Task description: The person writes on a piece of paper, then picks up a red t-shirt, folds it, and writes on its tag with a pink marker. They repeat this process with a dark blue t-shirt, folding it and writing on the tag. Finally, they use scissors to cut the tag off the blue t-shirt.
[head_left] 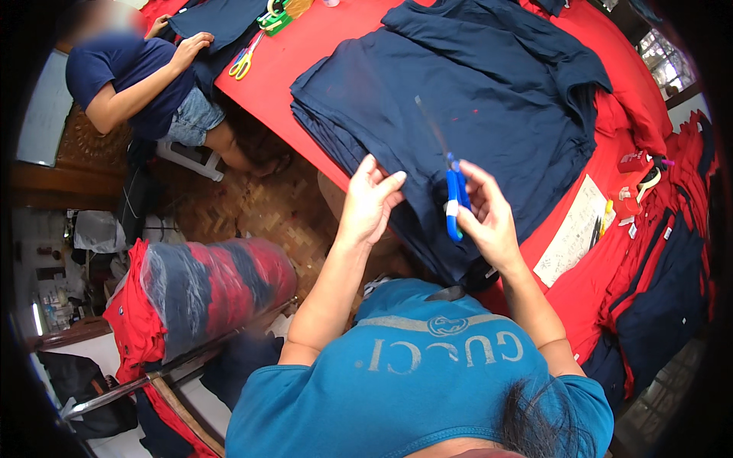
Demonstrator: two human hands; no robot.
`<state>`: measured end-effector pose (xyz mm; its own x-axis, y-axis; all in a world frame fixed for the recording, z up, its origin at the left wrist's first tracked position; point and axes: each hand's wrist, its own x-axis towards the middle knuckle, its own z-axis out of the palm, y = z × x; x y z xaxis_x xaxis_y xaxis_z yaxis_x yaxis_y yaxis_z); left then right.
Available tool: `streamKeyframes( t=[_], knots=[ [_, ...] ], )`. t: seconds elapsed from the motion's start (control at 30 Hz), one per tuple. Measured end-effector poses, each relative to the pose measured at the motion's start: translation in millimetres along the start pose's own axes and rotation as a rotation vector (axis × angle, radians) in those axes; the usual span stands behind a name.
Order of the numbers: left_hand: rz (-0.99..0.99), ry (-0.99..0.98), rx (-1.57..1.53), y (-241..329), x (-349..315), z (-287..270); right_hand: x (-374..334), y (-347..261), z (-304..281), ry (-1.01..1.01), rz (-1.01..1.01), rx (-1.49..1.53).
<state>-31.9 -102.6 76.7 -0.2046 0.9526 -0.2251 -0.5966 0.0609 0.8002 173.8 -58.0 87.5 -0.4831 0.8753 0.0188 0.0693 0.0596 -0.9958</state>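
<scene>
One teal shirt (397, 401), cut off by the lower edge, bears pale lettering and a round emblem. The right hand (489, 217) grips blue-handled scissors (454, 200) at its left side, blades pointing away; the fingers partly hide the handles, and the blades are blurred. The left hand (370, 200) is half-curled, apart from the scissors; whether it pinches anything cannot be determined. Beyond, navy garments (489, 84) lie on the red table (267, 84). At right, a paper sheet (569, 237) carries writing too small to read. Farther left, a co-worker (95, 72) touches dark cloth (217, 23).
</scene>
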Motion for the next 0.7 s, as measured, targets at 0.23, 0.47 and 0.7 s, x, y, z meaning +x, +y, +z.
streamKeyframes(
  t=[0.23, 0.47, 0.7],
  knots=[
    [-0.217, 0.007, 0.138, -59, 12, -28, 44, 51, 44, 0.082, -0.068, -0.296],
    [-0.164, 0.111, 0.137, -36, 53, -47, 31, 69, 37, 0.104, -0.194, -0.242],
    [0.207, 0.144, -0.539, 51, 159, -118, 20, 52, 31, -0.107, 0.089, 0.082]
  ],
)
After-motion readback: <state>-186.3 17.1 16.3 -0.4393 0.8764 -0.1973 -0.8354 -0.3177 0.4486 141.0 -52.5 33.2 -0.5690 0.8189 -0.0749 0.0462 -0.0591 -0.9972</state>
